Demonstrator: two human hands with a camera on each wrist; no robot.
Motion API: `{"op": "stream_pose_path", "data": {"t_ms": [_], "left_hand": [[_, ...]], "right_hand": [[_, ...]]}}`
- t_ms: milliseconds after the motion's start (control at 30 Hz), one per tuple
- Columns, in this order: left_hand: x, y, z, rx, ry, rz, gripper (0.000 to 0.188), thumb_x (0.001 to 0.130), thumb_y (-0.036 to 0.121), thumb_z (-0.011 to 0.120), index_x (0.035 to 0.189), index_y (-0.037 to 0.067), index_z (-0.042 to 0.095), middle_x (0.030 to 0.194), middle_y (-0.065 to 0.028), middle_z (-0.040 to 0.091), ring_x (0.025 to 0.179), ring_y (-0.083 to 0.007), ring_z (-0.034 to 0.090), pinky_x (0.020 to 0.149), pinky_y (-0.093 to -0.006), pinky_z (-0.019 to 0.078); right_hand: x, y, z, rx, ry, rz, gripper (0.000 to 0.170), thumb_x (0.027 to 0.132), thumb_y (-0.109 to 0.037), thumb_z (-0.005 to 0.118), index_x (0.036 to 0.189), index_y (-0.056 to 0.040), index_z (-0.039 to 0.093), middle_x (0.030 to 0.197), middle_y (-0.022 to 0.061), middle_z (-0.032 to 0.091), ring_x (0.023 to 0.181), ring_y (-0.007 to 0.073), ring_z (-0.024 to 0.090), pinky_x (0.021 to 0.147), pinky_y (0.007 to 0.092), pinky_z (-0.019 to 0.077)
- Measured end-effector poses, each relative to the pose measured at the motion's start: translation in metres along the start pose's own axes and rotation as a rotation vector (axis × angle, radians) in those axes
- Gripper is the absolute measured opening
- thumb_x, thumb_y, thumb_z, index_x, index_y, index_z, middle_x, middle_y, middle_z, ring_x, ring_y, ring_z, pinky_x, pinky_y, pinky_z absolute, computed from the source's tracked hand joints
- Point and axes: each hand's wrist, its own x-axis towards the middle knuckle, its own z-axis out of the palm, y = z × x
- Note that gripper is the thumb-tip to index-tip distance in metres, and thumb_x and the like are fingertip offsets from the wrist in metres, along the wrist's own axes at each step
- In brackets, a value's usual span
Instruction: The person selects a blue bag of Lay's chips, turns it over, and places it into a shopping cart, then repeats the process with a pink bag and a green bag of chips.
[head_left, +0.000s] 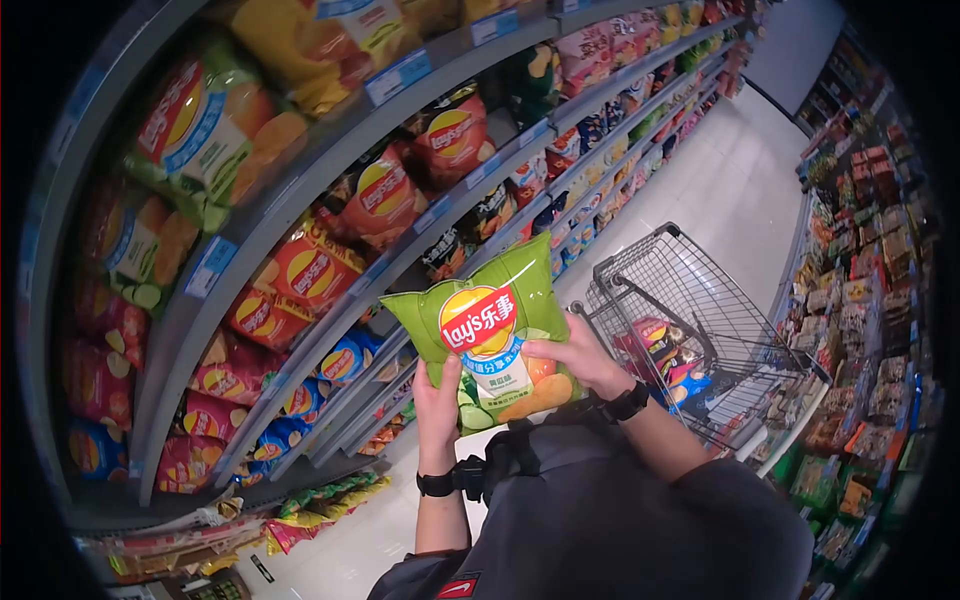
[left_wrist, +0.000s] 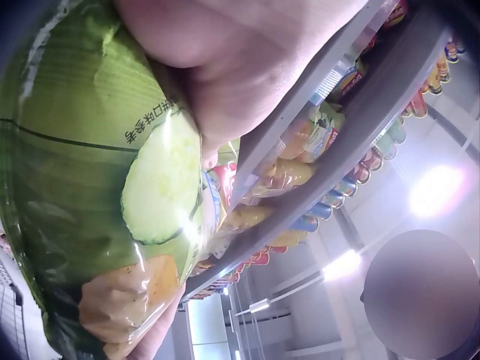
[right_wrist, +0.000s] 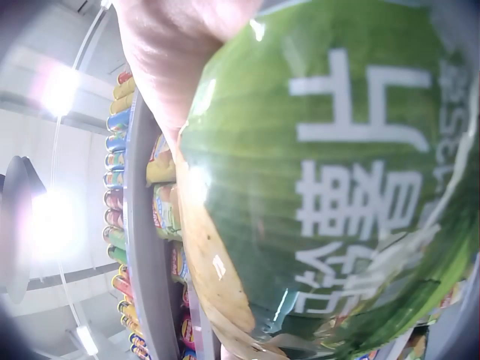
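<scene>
A green Lay's bag of chips [head_left: 490, 335], puffed up, is held in front of the body with its printed front facing up. My left hand [head_left: 437, 405] grips its near left side, thumb on the front. On the right side my right hand [head_left: 585, 360] grips it the same way, thumb lying across the label. In the left wrist view the chip bag [left_wrist: 67, 187] shows a cucumber slice and a chip; the left hand [left_wrist: 232, 67] curves over its edge. Large white characters cover the bag [right_wrist: 322, 187] in the right wrist view, beside the right hand [right_wrist: 169, 52].
Shelves with several kinds of chip bags [head_left: 200, 130] run along the left, price tags [head_left: 398, 78] on their edges. A wire shopping cart [head_left: 700, 300] stands right, with colourful packages [head_left: 665, 350] inside. Packed goods [head_left: 860, 400] line the far right. Chip canisters [right_wrist: 114, 199] top the shelf.
</scene>
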Motion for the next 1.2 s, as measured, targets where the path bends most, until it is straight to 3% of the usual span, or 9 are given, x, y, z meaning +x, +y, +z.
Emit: {"op": "stream_pose_path", "data": {"t_ms": [300,600,767,900,967,1033,1100,1133,1200], "left_hand": [[0.081,-0.022,0.116,0.108,-0.123,-0.07,0.041,0.099,0.019,0.061,0.133,0.0,0.049,0.126,-0.0078,0.061,0.111,-0.0137,0.058,0.095,-0.0296,0.0459],[0.156,-0.041,0.298,0.19,-0.361,-0.231,0.044,0.1,0.019,0.058,0.138,0.001,0.045,0.128,-0.01,0.059,0.113,-0.0163,0.058,0.097,-0.0308,0.0451],[0.178,-0.067,0.365,0.268,-0.611,-0.208,0.051,0.094,0.02,0.065,0.137,0.0,0.045,0.127,-0.0104,0.059,0.113,-0.0169,0.058,0.098,-0.0312,0.0451],[0.198,-0.105,0.4,0.382,-0.627,-0.306,0.051,0.086,0.009,0.074,0.129,0.0,0.05,0.121,-0.0096,0.063,0.106,-0.0164,0.062,0.093,-0.0308,0.049],[0.198,-0.119,0.412,0.36,-0.628,-0.315,0.049,0.085,0.009,0.075,0.127,-0.001,0.051,0.118,-0.0096,0.065,0.103,-0.0164,0.063,0.091,-0.0303,0.0501],[0.205,-0.132,0.423,0.432,-0.789,-0.262,0.049,0.086,0.009,0.075,0.127,-0.002,0.051,0.117,-0.0096,0.065,0.101,-0.0167,0.064,0.089,-0.0309,0.0516],[0.206,-0.141,0.428,0.503,-0.847,-0.241,0.052,0.083,0.011,0.077,0.127,-0.001,0.052,0.112,-0.0116,0.069,0.099,-0.0185,0.068,0.085,-0.032,0.0531],[0.207,-0.142,0.432,0.714,-0.945,-0.157,0.053,0.082,0.013,0.079,0.126,0.0,0.053,0.11,-0.0133,0.07,0.098,-0.0215,0.069,0.085,-0.0333,0.0534],[0.207,-0.148,0.435,1.021,-1.096,-0.017,0.059,0.077,0.024,0.083,0.125,0.005,0.056,0.105,-0.0167,0.072,0.098,-0.0318,0.07,0.084,-0.0383,0.0536]], "right_hand": [[0.02,-0.035,-0.117,0.173,0.117,-0.096,0.052,0.085,-0.01,0.075,0.132,-0.0004,0.054,0.122,0.007,0.064,0.111,0.0135,0.06,0.097,0.0303,0.0477],[0.013,-0.077,-0.268,0.383,0.355,-0.198,0.05,0.087,-0.013,0.073,0.131,0.0007,0.054,0.122,0.0086,0.064,0.107,0.0148,0.062,0.093,0.0307,0.0507],[-0.002,-0.077,-0.328,0.477,0.471,-0.266,0.046,0.089,-0.011,0.072,0.13,0.0006,0.055,0.12,0.0086,0.065,0.105,0.0149,0.064,0.092,0.0303,0.0516],[-0.015,-0.071,-0.366,0.5,0.464,-0.24,0.053,0.09,-0.01,0.069,0.137,0.0002,0.048,0.127,0.0087,0.062,0.116,0.0164,0.058,0.101,0.0322,0.0456],[-0.026,-0.057,-0.384,0.443,0.512,-0.226,0.066,0.09,-0.01,0.07,0.146,-0.0006,0.037,0.137,0.0129,0.053,0.123,0.0188,0.053,0.103,0.0336,0.0442],[-0.044,-0.056,-0.409,0.321,0.829,-0.254,0.086,0.086,-0.016,0.076,0.153,-0.0028,0.023,0.147,0.0187,0.041,0.131,0.0245,0.047,0.108,0.0385,0.0399],[-0.066,-0.061,-0.433,-0.178,1.061,-0.198,0.106,0.078,-0.023,0.084,0.156,-0.006,0.014,0.152,0.0233,0.032,0.136,0.0312,0.041,0.113,0.0431,0.0344],[-0.07,-0.057,-0.446,-0.481,1.098,-0.253,0.114,0.068,-0.029,0.089,0.155,-0.007,0.018,0.151,0.023,0.034,0.138,0.0326,0.039,0.115,0.043,0.0307],[-0.076,-0.069,-0.457,-0.772,0.839,-0.133,0.107,0.065,-0.031,0.091,0.15,-0.0055,0.032,0.147,0.0191,0.043,0.136,0.0294,0.042,0.113,0.0398,0.0347]]}}
